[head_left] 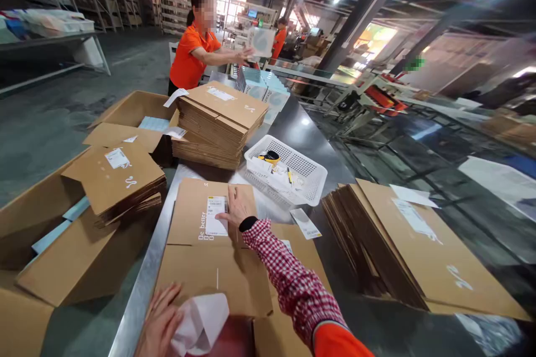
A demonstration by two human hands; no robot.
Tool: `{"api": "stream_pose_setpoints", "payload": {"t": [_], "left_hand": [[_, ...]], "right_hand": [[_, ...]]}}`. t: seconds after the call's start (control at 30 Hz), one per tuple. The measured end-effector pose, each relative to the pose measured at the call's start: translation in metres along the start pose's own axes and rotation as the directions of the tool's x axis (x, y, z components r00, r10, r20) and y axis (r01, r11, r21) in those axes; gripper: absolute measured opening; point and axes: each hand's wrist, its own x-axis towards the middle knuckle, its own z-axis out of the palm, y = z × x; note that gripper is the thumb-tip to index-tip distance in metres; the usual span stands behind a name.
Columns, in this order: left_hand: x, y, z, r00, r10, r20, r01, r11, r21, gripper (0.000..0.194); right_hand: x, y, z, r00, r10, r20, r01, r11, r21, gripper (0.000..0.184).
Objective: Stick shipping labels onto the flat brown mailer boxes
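Note:
A flat cardboard carton (190, 268) with white "Be better" print lies before me on the metal table. A white shipping label (215, 223) sits on its upper panel. My right hand (238, 207) rests on that panel, fingers stretched out and the thumb at the label's right edge. At the near edge of the carton is my left hand (159, 321), its fingertips against the cardboard. A curled piece of white paper (201, 321) is caught by its thumb side; part of this grip is hidden. Another label (305, 223) lies to the right of the carton.
A white perforated basket (288, 170) holds tape and a yellow cutter. Carton stacks stand behind (218, 122), at left (121, 178) and at right (419, 245). Open boxes (75, 234) line the left side. Across the table, a person in orange (192, 56) holds a white box (262, 42).

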Motion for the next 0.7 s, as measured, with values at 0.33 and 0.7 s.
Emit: {"api": "stream_pose_setpoints", "payload": {"t": [0.33, 0.7], "left_hand": [[0.004, 0.018, -0.024, 0.951, -0.308, -0.023, 0.294, 0.925, -0.243, 0.037], [-0.005, 0.033, -0.007, 0.973, -0.227, -0.039, 0.214, 0.954, -0.209, 0.045]], "right_hand": [[-0.016, 0.039, -0.004, 0.915, 0.365, -0.172, -0.333, 0.924, 0.19, 0.053], [-0.165, 0.087, 0.002, 0.784, 0.596, -0.172, -0.441, 0.73, 0.523, 0.037]]}}
